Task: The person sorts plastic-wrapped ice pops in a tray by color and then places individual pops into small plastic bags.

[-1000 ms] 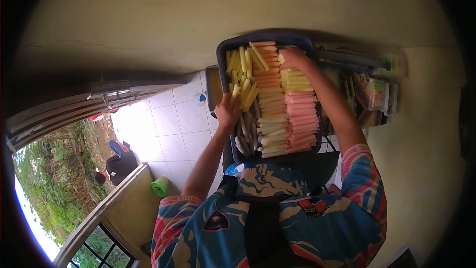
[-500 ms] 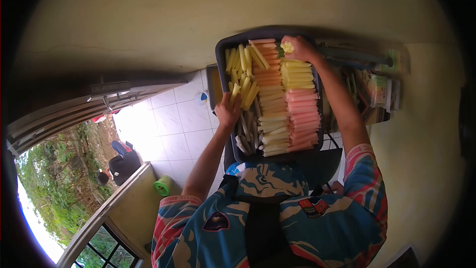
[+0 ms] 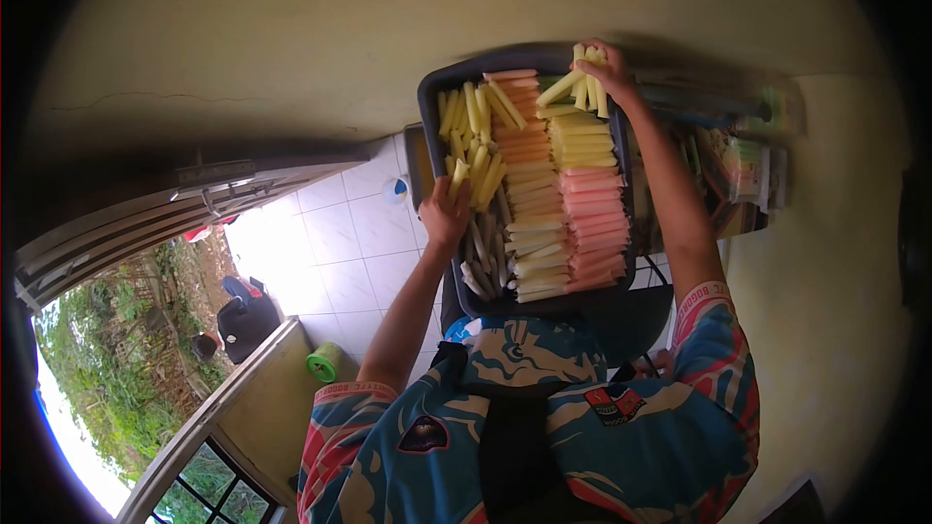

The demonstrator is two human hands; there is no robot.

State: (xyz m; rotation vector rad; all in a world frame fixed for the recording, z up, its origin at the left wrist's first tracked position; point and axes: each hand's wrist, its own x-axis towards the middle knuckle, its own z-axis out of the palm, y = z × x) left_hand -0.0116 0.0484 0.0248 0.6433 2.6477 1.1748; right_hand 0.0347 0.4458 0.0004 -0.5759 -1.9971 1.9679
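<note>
Yellow plastic-wrapped ice sticks (image 3: 585, 84) are being gripped in a small bunch by the right hand (image 3: 608, 70), whose fingers are being kept closed around them at the far right corner of a dark rectangular plastic tray (image 3: 434, 87), at about one o'clock in the head view. The bunch is being held tilted, just above the tray's far rim. The left hand (image 3: 445, 214) is being rested on the tray's left edge, at about eleven o'clock from the person's chest, with its fingers curled over loose yellow sticks (image 3: 473, 146) lying there; whether anything is being clasped by it cannot be told. Inside the tray, orange sticks (image 3: 522, 136) are being kept in a stacked column at the middle, pale cream sticks (image 3: 532, 243) below them, and pink sticks (image 3: 594, 233) in the right column beneath a yellow stack (image 3: 582, 144). Whitish sticks (image 3: 481, 262) are lying loose near the left hand. A white tiled floor (image 3: 330, 243) is being seen at nine o'clock, and a green round container (image 3: 320, 365) at seven o'clock.
</note>
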